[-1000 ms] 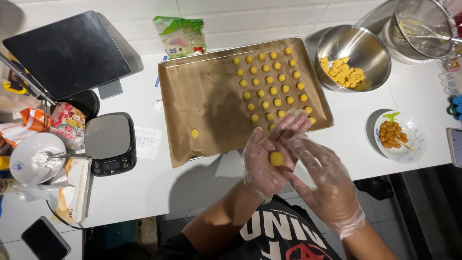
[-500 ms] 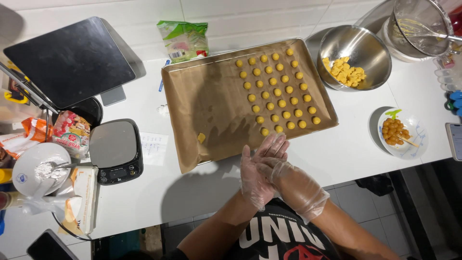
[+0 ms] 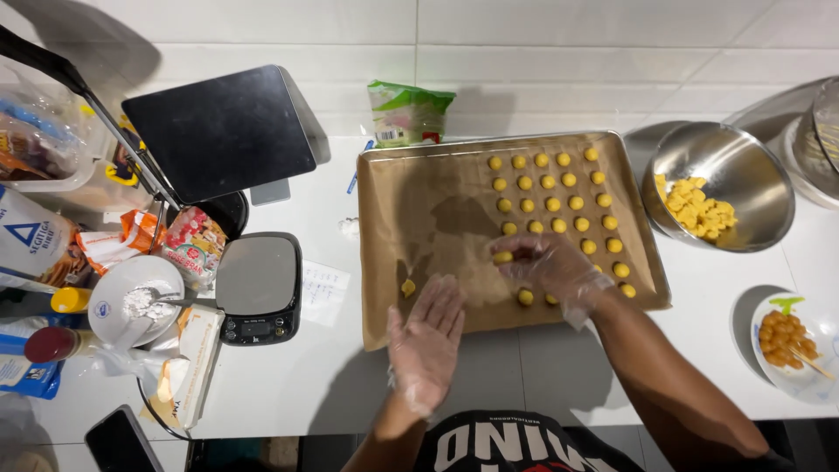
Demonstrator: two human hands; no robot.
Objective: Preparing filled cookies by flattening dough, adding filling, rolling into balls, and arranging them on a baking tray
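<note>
Both my hands wear clear plastic gloves. My right hand (image 3: 551, 267) reaches over the paper-lined baking tray (image 3: 437, 218) and pinches a small yellow dough ball (image 3: 502, 258) at its fingertips, just left of the rows of yellow dough balls (image 3: 555, 205) filling the tray's right part. My left hand (image 3: 426, 341) hovers flat and open over the tray's front edge, holding nothing. A lone yellow dough ball (image 3: 408, 287) lies on the paper just above its fingers.
A steel bowl (image 3: 743, 170) with yellow dough pieces stands right of the tray, a small plate (image 3: 791, 341) with orange filling balls in front of it. A kitchen scale (image 3: 260, 287), a white bowl (image 3: 131, 301) of powder, packets and a dark tablet (image 3: 218, 131) crowd the left.
My hands, pressed together around a dough ball near my chest, have parted. The right hand has carried the ball out over the tray; the left hand has opened flat.
</note>
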